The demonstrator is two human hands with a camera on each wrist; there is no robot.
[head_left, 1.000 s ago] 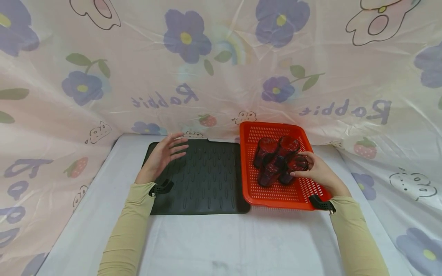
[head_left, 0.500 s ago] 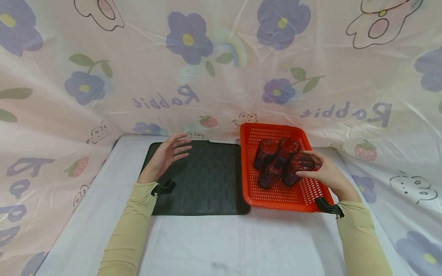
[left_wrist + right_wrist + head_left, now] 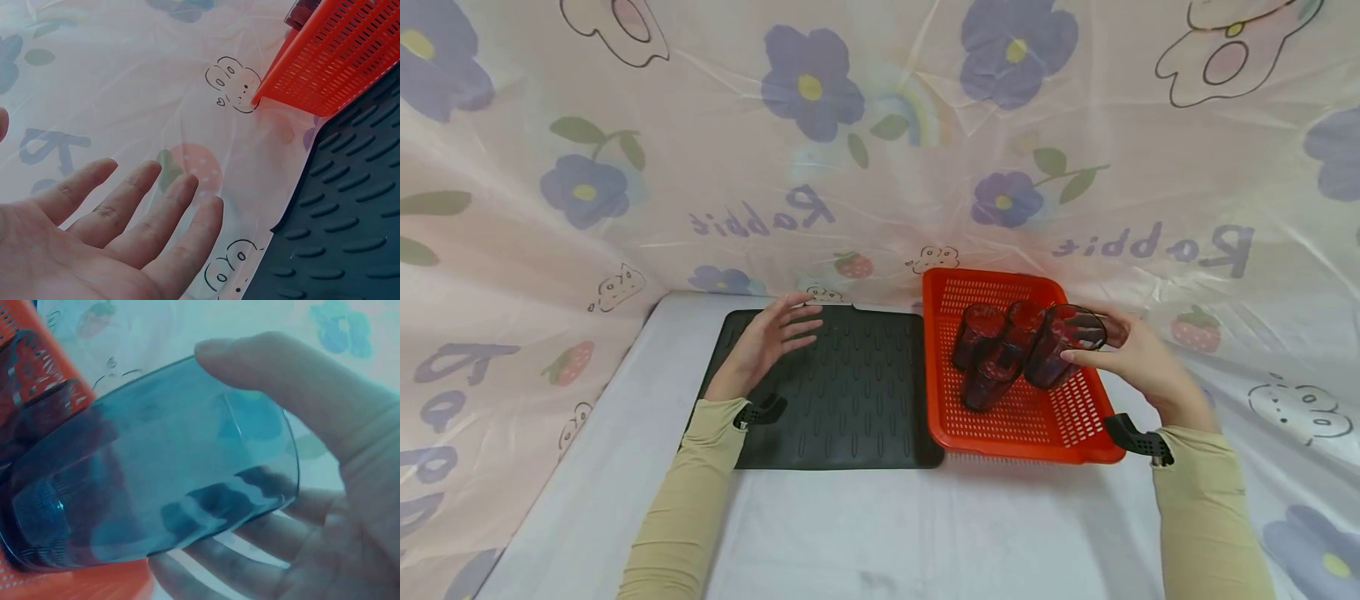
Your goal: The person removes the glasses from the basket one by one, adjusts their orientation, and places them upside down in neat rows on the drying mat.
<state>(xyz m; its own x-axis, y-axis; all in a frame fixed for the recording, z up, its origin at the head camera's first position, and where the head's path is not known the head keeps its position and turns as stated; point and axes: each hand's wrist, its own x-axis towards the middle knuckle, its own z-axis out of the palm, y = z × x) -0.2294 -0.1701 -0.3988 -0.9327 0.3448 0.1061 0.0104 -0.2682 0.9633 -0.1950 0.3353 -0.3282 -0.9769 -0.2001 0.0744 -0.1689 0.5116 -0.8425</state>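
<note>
My right hand [image 3: 1142,358] grips a blue-tinted drinking glass [image 3: 1051,354] near its rim. The thumb lies along one side and the fingers show through the clear wall in the right wrist view. This glass [image 3: 144,469] is tilted, its base toward the red plastic basket [image 3: 934,392]. Three more glasses sit close together in that basket: one at back left [image 3: 977,329], one behind the middle [image 3: 1022,321] and one in front [image 3: 988,383]. My left hand [image 3: 769,343] hovers over the left part of a dark ridged mat [image 3: 857,400], its fingers spread and holding nothing.
The basket stands right of the mat, its left wall against the mat's right edge. Both rest on a white-covered table [image 3: 880,533]. A printed plastic sheet [image 3: 895,183] hangs behind and along both sides.
My right hand has lifted the glass up and to the right, away from the other glasses. My left hand has shifted slightly to the right, still spread.
</note>
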